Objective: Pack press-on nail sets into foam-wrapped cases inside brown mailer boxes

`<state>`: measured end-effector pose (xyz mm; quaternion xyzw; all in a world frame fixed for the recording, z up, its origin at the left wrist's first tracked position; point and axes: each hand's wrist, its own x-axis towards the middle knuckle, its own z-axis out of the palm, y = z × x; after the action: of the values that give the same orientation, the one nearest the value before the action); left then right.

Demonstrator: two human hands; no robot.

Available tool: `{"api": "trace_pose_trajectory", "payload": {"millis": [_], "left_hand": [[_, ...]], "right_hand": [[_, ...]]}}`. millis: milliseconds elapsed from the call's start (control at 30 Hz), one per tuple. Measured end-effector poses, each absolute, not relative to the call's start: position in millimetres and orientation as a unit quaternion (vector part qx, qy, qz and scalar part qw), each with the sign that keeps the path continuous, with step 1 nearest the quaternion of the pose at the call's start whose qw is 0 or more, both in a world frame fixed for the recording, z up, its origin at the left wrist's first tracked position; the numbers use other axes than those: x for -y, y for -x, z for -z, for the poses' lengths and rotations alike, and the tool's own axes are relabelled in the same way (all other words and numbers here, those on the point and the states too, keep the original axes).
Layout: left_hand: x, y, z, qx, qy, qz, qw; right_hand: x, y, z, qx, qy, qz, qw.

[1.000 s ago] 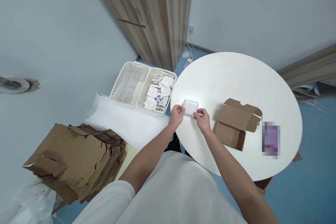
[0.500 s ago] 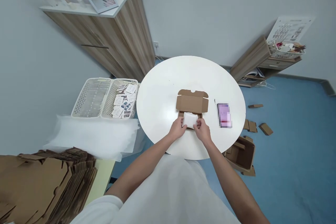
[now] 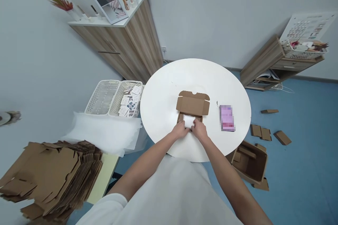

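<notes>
An open brown cardboard box (image 3: 192,105) lies on the white round table (image 3: 163,91), its lid folded back away from me. Inside its tray sits a white wrapped packet (image 3: 188,121). My left hand (image 3: 180,130) is closed at the packet's left side, with its fingers bent over the front of the box. On the other side my right hand (image 3: 200,130) pinches the packet's right edge. The fingertips partly hide the packet's near corners and the front wall of the box.
A pixelated purple item (image 3: 226,117) lies to the right on the table. White baskets (image 3: 102,96), foam sheets (image 3: 105,130) and stacked flat cardboard (image 3: 58,172) are at left. A large carton (image 3: 249,161) and small boxes (image 3: 282,137) stand on the floor at right.
The white packet has gone down deeper into the box tray, and both hands have lowered with it toward the box's front. The camera view has shifted slightly.
</notes>
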<state>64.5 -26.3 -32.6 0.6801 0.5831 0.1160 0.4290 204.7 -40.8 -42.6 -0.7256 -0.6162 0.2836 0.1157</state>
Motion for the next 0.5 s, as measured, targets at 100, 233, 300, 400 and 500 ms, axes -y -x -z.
{"api": "trace_pose_trajectory", "payload": {"millis": [100,233,300,400,500], "left_hand": [[20,-58,27,-0.585,-0.668,-0.180,0.424],[-6,-42,17,-0.660,-0.575,-0.272,0.400],[-23,-35,13,-0.686,-0.504,-0.278,0.445],[-41,-31,10,-0.658,-0.430,-0.265,0.559],[-49,-33,8,-0.627,-0.397,-0.253,0.621]], "right_hand": [[41,-219,35,0.600,0.722,-0.286,0.191],[31,-257,28,0.475,0.760,-0.285,0.340],[23,-276,28,0.366,0.766,-0.349,0.396],[11,-291,31,0.261,0.715,-0.495,0.419],[0,-289,31,0.240,0.655,-0.587,0.411]]}}
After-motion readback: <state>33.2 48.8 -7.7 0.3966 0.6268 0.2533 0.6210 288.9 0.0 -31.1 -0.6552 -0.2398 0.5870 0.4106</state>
